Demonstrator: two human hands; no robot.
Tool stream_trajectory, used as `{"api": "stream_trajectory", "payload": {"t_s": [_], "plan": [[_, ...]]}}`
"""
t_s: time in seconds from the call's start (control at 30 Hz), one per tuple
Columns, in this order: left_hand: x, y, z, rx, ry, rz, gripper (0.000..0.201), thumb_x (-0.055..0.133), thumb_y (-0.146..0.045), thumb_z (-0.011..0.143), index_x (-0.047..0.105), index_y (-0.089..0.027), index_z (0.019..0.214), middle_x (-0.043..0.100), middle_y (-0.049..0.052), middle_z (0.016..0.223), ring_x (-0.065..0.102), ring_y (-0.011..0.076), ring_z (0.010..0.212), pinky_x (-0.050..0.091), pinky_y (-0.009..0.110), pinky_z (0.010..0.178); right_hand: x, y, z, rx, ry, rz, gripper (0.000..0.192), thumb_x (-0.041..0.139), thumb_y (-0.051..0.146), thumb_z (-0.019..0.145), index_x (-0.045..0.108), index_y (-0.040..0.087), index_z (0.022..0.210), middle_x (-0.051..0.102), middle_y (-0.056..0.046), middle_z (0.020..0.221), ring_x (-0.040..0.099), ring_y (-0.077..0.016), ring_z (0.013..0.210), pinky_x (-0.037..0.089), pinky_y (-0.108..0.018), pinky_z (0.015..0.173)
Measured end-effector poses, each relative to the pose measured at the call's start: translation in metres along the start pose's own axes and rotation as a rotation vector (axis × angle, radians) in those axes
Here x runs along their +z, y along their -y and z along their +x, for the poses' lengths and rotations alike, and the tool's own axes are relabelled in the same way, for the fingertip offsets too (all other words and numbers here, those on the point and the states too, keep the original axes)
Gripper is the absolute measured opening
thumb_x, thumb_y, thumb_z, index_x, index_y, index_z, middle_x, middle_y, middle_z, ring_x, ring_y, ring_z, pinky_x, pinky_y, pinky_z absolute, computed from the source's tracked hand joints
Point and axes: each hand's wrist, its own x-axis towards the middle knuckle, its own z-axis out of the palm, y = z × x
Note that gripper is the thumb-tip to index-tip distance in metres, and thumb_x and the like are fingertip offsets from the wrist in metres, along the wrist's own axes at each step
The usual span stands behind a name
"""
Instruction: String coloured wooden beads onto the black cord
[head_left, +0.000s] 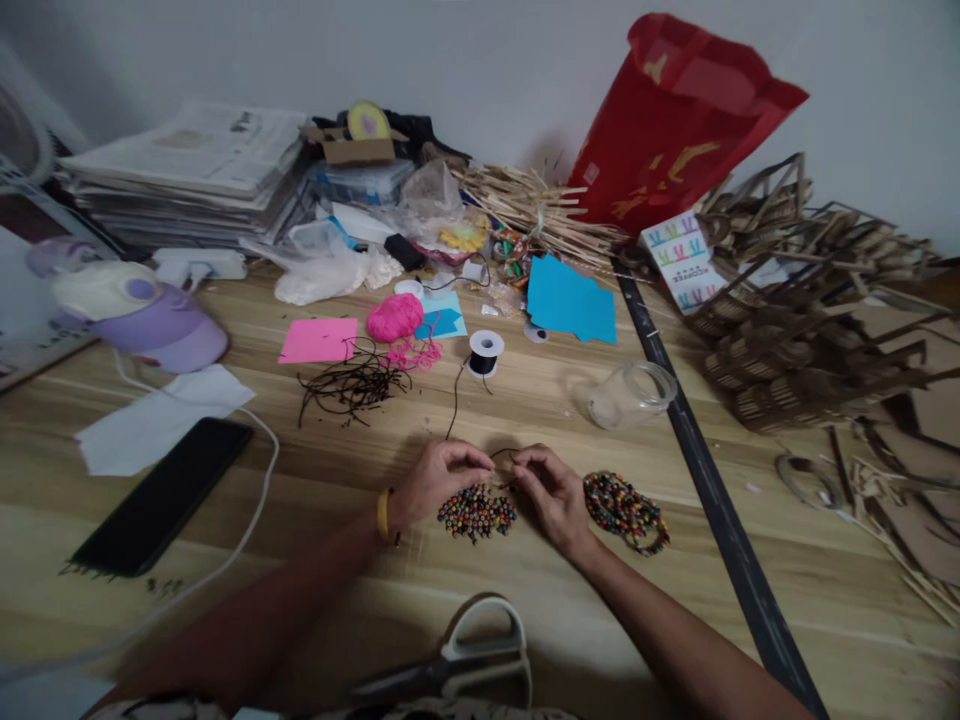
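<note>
Between my hands runs a thin black cord [504, 452], its ends pinched at the fingertips. My left hand [442, 480], with a yellow band at the wrist, closes thumb and finger on one part. My right hand [551, 495] pinches the cord from the other side. Just below the fingers lies a loose pile of multicoloured beads [476, 514]. Whether a bead is on the cord is too small to tell. Right of my right hand rests a heap of strung bead loops [626, 512]. A spool of black cord [486, 353] stands farther back.
Scissors [480, 650] lie at the near edge. Black cord pieces [352, 382], pink yarn [395, 317] and a glass jar [631, 395] sit beyond my hands. A phone [161, 497] and white cable are left; woven baskets [787, 350] and a red bag [675, 130] are right.
</note>
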Motion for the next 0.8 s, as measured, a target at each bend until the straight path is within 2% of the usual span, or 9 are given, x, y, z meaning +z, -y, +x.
{"api": "stream_trajectory", "payload": {"t_s": [0.17,0.37,0.6,0.8], "plan": [[-0.0006,0.0013,-0.0001,-0.055,0.028,-0.122,0.014,0.069,-0.020,0.071,0.070,-0.009,0.080,0.073,0.007,0.079,0.065,0.0156,0.074,0.052,0.027,0.073,-0.0002,0.0064,0.0011,-0.146,0.077,-0.121,0.010,0.054,0.025,0.090,0.062,0.020,0.084,0.061,-0.005,0.077,0.056,-0.0173,0.074,0.046,-0.030,0.067],[-0.0021,-0.0004,-0.0012,-0.067,0.049,-0.120,0.015,0.070,-0.022,0.070,0.071,-0.011,0.080,0.074,0.007,0.080,0.066,0.0163,0.075,0.052,0.027,0.073,0.0006,0.0085,-0.0006,-0.261,0.117,-0.139,0.010,0.054,0.018,0.089,0.062,0.021,0.091,0.064,-0.005,0.081,0.059,-0.0180,0.077,0.048,-0.031,0.068],[-0.0033,-0.0023,-0.0010,-0.013,0.043,-0.045,0.014,0.068,-0.024,0.073,0.073,-0.011,0.078,0.073,0.006,0.078,0.064,0.0157,0.073,0.049,0.025,0.070,-0.0008,0.0040,-0.0028,-0.253,0.144,-0.187,0.011,0.050,0.020,0.091,0.061,0.021,0.090,0.062,-0.005,0.079,0.057,-0.0181,0.076,0.047,-0.031,0.067],[-0.0028,-0.0020,-0.0015,-0.026,0.051,-0.061,0.015,0.069,-0.024,0.073,0.072,-0.011,0.079,0.074,0.006,0.077,0.065,0.0159,0.073,0.050,0.025,0.069,-0.0002,0.0046,-0.0019,-0.279,0.124,-0.198,0.009,0.050,0.018,0.091,0.058,0.021,0.087,0.060,-0.004,0.077,0.055,-0.0173,0.075,0.045,-0.030,0.065]]}}
